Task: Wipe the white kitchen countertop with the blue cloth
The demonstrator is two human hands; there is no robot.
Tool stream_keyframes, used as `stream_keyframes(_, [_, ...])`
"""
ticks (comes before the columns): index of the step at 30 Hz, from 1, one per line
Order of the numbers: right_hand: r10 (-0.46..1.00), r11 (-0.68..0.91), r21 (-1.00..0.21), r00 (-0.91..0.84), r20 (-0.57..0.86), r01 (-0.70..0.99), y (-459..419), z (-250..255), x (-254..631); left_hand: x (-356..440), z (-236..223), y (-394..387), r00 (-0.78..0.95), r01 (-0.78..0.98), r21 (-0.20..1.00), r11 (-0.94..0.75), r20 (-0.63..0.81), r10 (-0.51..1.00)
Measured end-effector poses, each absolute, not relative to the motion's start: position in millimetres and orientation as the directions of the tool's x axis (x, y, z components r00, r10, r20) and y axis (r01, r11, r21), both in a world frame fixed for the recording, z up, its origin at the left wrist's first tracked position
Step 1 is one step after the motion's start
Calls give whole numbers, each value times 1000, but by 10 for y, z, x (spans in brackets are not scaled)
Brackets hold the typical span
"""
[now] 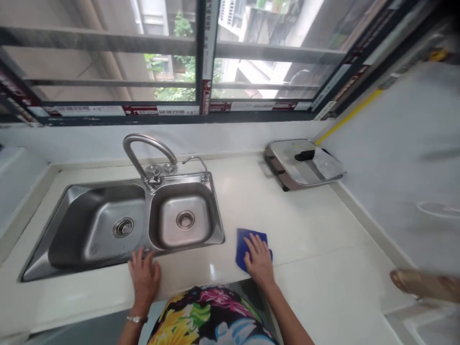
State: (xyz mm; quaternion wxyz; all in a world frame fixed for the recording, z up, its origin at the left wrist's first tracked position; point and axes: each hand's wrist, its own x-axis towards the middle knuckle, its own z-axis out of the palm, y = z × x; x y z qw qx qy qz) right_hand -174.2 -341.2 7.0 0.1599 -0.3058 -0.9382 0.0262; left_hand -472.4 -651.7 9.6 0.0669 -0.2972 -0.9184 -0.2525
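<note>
A blue cloth lies flat on the pale countertop, to the right of the sink. My right hand rests on top of it with the fingers spread and pressing down. At the front rim of the double steel sink, near the divider between its basins, my left hand lies with fingers apart and nothing in it. A bracelet or watch circles my left wrist.
Behind the basins stand a curved faucet and a thin small spout. A rectangular electric pan with a glass lid sits in the back right corner. A brown object is at the right edge. Windows line the back wall.
</note>
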Motion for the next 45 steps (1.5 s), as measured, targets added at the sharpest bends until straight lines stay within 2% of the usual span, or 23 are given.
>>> stream_keyframes(2, [699,706,-139,-650,299,694,-3414,16,-1453,-4667,75,-6253,-688,707,472,527,286,667])
stream_keyframes(5, [825,539,-112,-495,274,835,-3445,-24,-1023,-4542,64,-5742,-470,795,541,276,260,844])
stream_keyframes(9, [936,303,-101,-277,216,948,-3604,-15,-516,-4300,26,-5153,-166,853,522,18,237,957])
stream_keyframes(15, [976,-67,-151,96,194,986,-4235,-70,148,-4074,-11,-4926,-57,918,394,-49,253,966])
stream_keyframes(20, [930,-258,-125,282,238,958,-5031,-180,438,-4066,87,-4923,-39,918,390,-65,253,967])
stream_keyframes(25, [902,-329,-45,328,280,943,-5333,-204,407,-4028,146,-4887,-52,909,413,-58,251,967])
stream_keyframes(29, [918,-307,-21,302,257,951,-5204,-148,422,-3987,192,-4867,-73,910,413,-28,227,971])
stream_keyframes(38, [871,-400,-101,412,270,911,-4187,-5,359,-3911,259,-4826,-94,933,359,27,172,981])
stream_keyframes(41, [878,-345,-178,384,285,922,-3754,19,60,-3908,254,-4812,-93,940,341,33,161,983])
stream_keyframes(45, [936,-157,-246,224,272,956,-3407,64,-542,-3954,224,-4817,-84,946,324,33,147,986])
